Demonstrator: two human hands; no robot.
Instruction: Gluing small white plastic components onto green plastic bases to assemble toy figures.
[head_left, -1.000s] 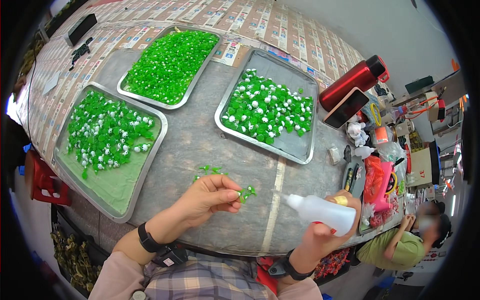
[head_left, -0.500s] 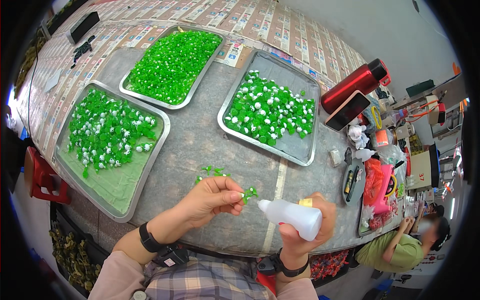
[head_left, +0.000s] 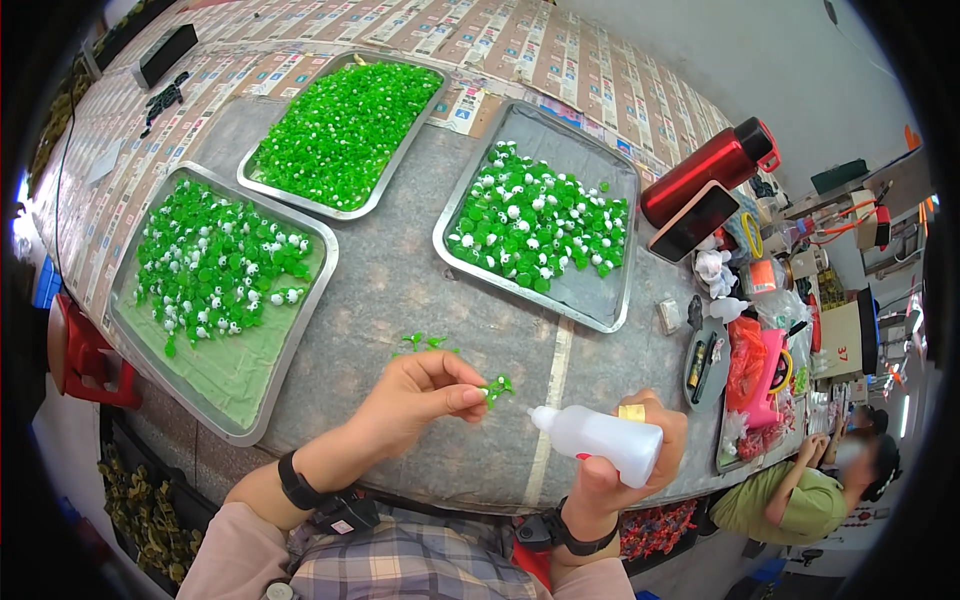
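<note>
- Left hand (head_left: pixel 415 395) near the table's front edge, fingertips pinching a small glossy green plastic leaf piece (head_left: pixel 497 385).
- Right hand (head_left: pixel 625 470) wrapped around a soft white plastic squeeze bottle (head_left: pixel 600 437), tapered nozzle pointing at the piece, just short of it.
- Three shallow metal trays (head_left: pixel 322 270) on grey felt-like table cover (head_left: pixel 400 300), heaped with green and white bits too small to count.
- A few loose green pieces (head_left: pixel 425 343) beyond the fingers.
- Red cylindrical metal flask (head_left: pixel 712 172) at the right edge, partly covered by a dark phone (head_left: pixel 693 220).
</note>
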